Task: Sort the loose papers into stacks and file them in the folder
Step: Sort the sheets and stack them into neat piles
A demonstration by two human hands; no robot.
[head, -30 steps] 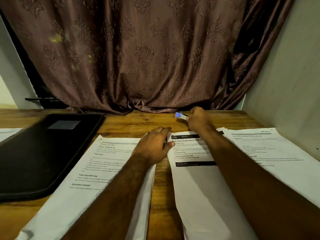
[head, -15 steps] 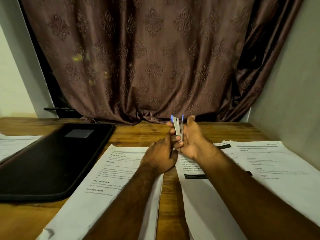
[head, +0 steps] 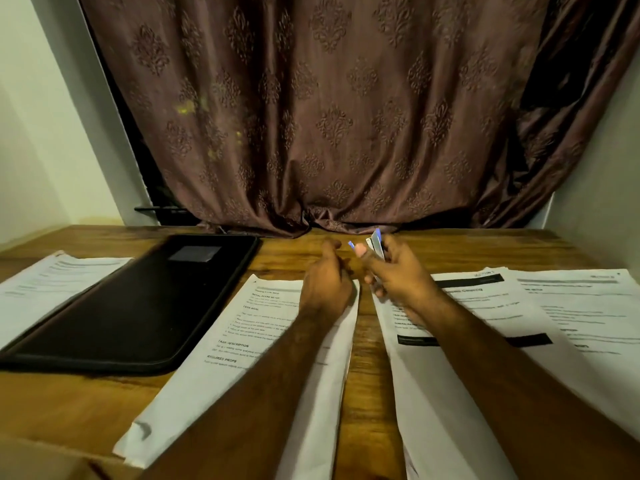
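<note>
My right hand (head: pixel 398 277) grips a small silver stapler (head: pixel 375 244) with blue ends, held up above the table with its arm swung open. My left hand (head: pixel 327 282) hovers just left of it, fingers loosely curled, with nothing visible in it; motion blur hides detail. One printed paper stack (head: pixel 256 341) lies under my left forearm. A second stack (head: pixel 436 382) with black bars lies under my right forearm, and a third stack (head: pixel 575 306) overlaps it on the right. The black zip folder (head: pixel 138 299) lies closed at the left.
More sheets (head: pixel 52 282) lie at the far left, partly under the folder. A brown curtain (head: pixel 329 133) hangs along the wooden table's (head: pixel 362 393) back edge, and a wall closes the right side. A cardboard corner (head: pixel 34 459) shows at the bottom left.
My right hand picked the stapler up from the back of the table. My left hand rose off the papers, pinched the stapler briefly, then drew apart from it as it opened.
</note>
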